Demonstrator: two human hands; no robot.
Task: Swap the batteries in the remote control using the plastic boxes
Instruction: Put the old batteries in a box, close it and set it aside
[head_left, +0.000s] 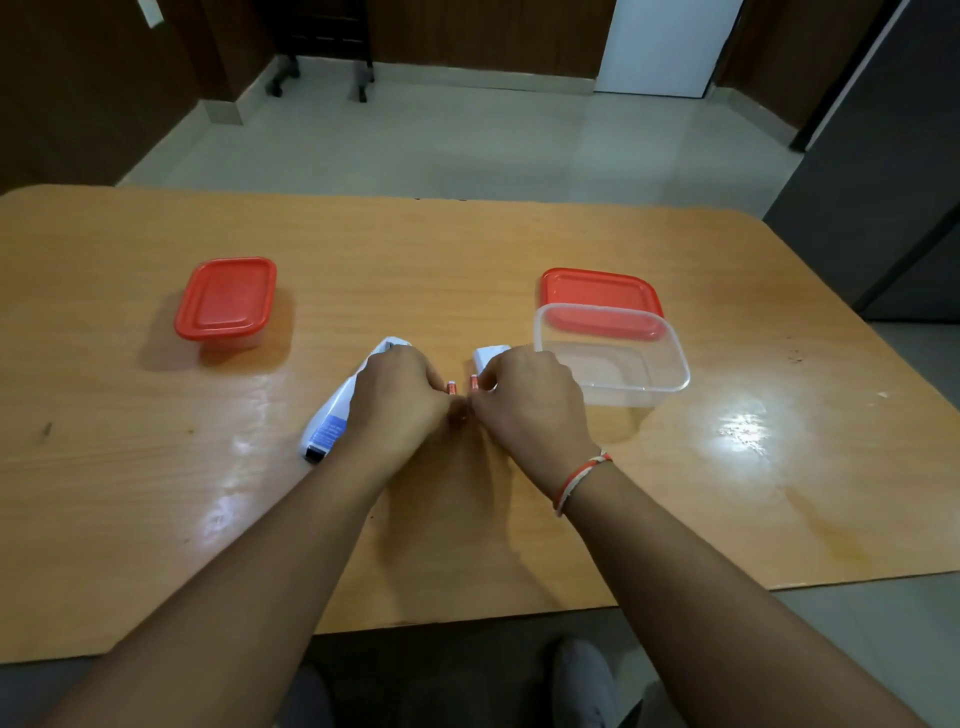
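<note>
1. The left hand (402, 397) and right hand (530, 400) meet low over the worktop (156, 519), fingers curled; each pinches a small orange-banded battery, left battery (451, 387) and right battery (474, 382).
2. The batteries look light, stiff and smooth, likely to roll; pinch them mid-barrel.
3. The white remote control (332, 415) lies under the left hand; its cover (488, 355) lies by the right.
4. Beyond, the open clear box (623, 358) stands against its red lid (597, 291); the closed box (226, 301) stands far left.

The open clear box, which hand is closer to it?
Right. The right hand is just beside the open clear box; the left hand is farther away, over the remote control.
</note>
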